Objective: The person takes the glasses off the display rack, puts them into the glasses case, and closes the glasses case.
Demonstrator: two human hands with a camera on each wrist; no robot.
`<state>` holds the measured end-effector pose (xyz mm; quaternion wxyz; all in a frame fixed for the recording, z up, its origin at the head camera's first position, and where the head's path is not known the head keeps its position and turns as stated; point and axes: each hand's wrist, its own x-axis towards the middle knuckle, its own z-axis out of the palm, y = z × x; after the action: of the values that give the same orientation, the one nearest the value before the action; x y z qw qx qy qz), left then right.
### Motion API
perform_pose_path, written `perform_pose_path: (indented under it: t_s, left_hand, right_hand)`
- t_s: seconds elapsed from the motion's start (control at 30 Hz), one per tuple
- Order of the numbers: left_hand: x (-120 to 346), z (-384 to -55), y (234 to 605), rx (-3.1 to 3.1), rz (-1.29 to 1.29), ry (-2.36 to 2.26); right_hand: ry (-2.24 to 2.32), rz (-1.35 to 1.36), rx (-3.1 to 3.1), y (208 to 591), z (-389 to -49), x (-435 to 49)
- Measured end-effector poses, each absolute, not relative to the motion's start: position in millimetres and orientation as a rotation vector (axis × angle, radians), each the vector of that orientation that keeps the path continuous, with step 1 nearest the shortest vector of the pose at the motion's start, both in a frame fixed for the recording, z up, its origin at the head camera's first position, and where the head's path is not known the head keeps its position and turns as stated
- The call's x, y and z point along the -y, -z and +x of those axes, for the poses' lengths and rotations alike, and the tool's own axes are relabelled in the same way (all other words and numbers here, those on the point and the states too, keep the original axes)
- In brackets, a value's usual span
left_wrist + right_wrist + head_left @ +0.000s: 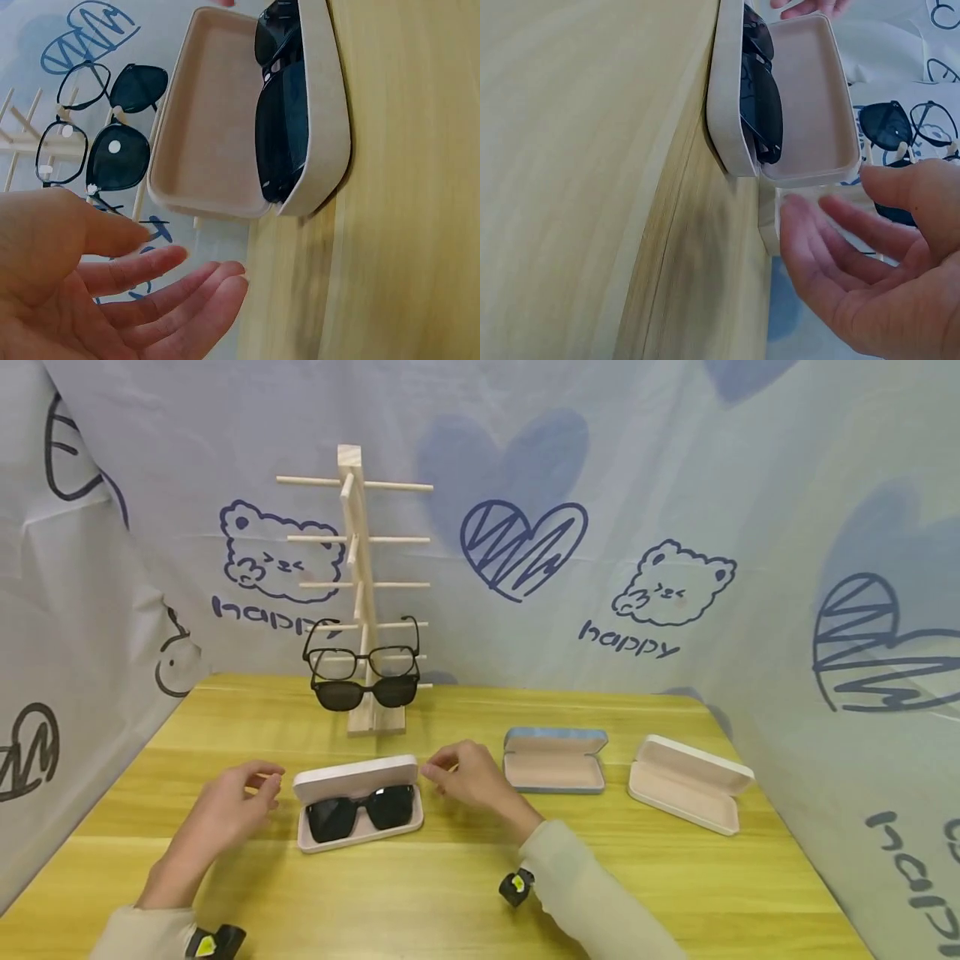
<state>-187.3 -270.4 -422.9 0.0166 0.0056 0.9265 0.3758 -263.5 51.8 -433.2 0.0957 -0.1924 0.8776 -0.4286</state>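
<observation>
A white glasses case (352, 774) stands on the table with its lid raised and a pair of dark sunglasses (362, 812) lying inside. To its left hovers my left hand (234, 806), fingers loosely bent and apart from the case. My right hand (467, 774) is close to the lid's right end, thumb and fingers relaxed with nothing between them. In the left wrist view the case's pink lining (214, 112) faces the camera above the left hand (142, 292). The right wrist view has the right hand (870, 255) just below the lid's corner.
Behind the case rises a wooden display rack (357, 568) bearing clear-lens glasses (337, 664) and another pair of sunglasses (341, 695). To the right lie an open blue case (555, 774) and an open white case (678, 796). A printed cloth (517, 652) hangs around the table.
</observation>
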Motion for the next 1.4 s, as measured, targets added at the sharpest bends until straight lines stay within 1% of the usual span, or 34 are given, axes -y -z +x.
perform_pose_path:
  t_s: [0.2, 0.4, 1.07, 1.4]
  left_hand:
    - [262.3, -194.0, 427.8, -2.764, 0.024, -1.267]
    - [257.8, -199.3, 432.6, -2.662, -0.023, -1.299]
    - [257.9, -203.4, 433.8, -2.505, -0.011, -1.411]
    - [262.1, -203.0, 433.7, -2.453, 0.012, -1.436]
  right_hand:
    - [1.337, -0.419, -2.489, 433.7, -266.9, -47.1]
    - [1.334, -0.353, -2.386, 438.2, -267.0, -37.9]
    - [1.349, -0.268, -2.401, 435.2, -260.8, -26.4]
    - [1.409, -0.258, -2.283, 434.6, -264.8, -29.6]
